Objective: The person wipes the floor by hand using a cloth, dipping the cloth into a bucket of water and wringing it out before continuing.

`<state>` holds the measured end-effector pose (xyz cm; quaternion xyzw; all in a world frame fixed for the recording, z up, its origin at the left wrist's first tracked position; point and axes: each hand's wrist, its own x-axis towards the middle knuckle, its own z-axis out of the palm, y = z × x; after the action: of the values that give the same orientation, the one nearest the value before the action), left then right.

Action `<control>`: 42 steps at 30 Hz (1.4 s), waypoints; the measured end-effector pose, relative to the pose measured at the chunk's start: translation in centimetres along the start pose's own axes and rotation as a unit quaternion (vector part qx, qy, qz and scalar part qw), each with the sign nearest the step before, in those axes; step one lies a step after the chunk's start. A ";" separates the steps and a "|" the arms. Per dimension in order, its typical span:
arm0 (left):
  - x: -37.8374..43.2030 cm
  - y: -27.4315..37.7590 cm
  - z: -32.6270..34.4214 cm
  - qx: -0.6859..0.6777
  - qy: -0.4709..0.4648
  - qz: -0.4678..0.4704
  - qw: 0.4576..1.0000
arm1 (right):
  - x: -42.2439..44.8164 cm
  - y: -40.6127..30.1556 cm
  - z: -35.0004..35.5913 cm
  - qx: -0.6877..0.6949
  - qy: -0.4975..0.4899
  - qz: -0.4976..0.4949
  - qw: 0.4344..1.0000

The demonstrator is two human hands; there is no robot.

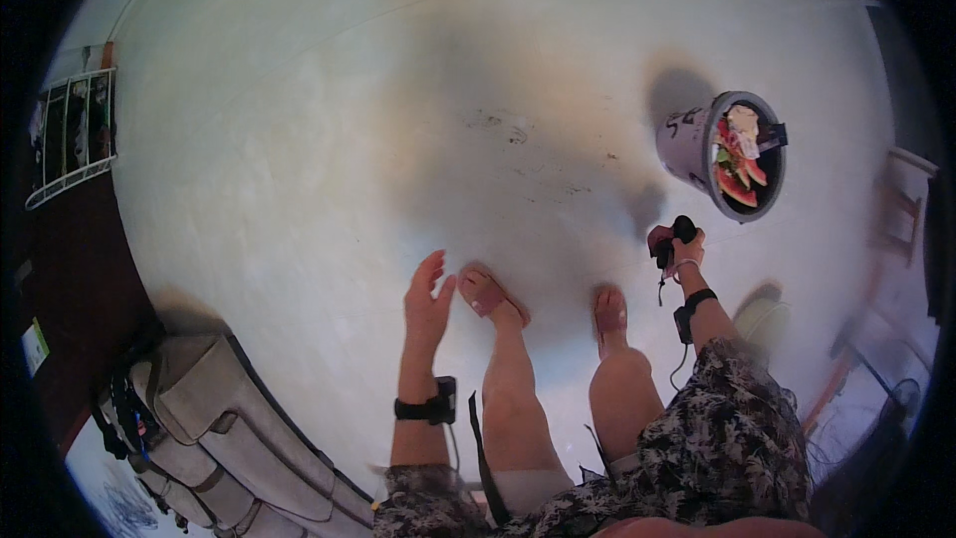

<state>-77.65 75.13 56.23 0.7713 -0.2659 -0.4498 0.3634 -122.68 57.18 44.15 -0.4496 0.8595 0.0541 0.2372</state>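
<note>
My right hand [688, 246] grips a dark red and black object [662, 242], with a thin cord dangling below it. What that object is, I cannot tell. It is held above the floor, just below and left of a grey waste bin [683, 138]. In the bin lie watermelon pieces [736, 185] and crumpled pale paper [742, 127]. Empty, my left hand [426, 306] hangs beside my left foot, its thumb apart from the fingers. A black strapped device sits on each of my forearms.
Dark marks or scraps [515, 136] lie on the pale floor [299, 164] ahead of my sandals. A grey-beige sofa [246, 433] stands at lower left, a white wire rack [75, 134] at far left. A wooden chair [900, 202] is at the right, a pale round object [762, 321] by my right arm.
</note>
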 end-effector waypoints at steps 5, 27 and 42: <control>3.3 -8.2 -1.3 0.062 -0.001 -0.077 0.995 | 6.5 4.3 10.5 0.016 0.036 -0.085 0.996; 2.3 -24.4 6.7 -0.085 0.023 -0.129 0.988 | 10.2 -18.4 10.1 0.027 0.245 -0.401 0.882; -4.6 -26.5 7.7 -0.158 0.041 -0.192 0.968 | 6.2 -39.7 18.8 -0.156 -0.066 -0.494 0.852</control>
<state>-84.43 91.83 34.79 0.7587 -0.0234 -0.5153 0.3979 -87.26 34.87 29.54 -0.8417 0.4863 0.0930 0.2153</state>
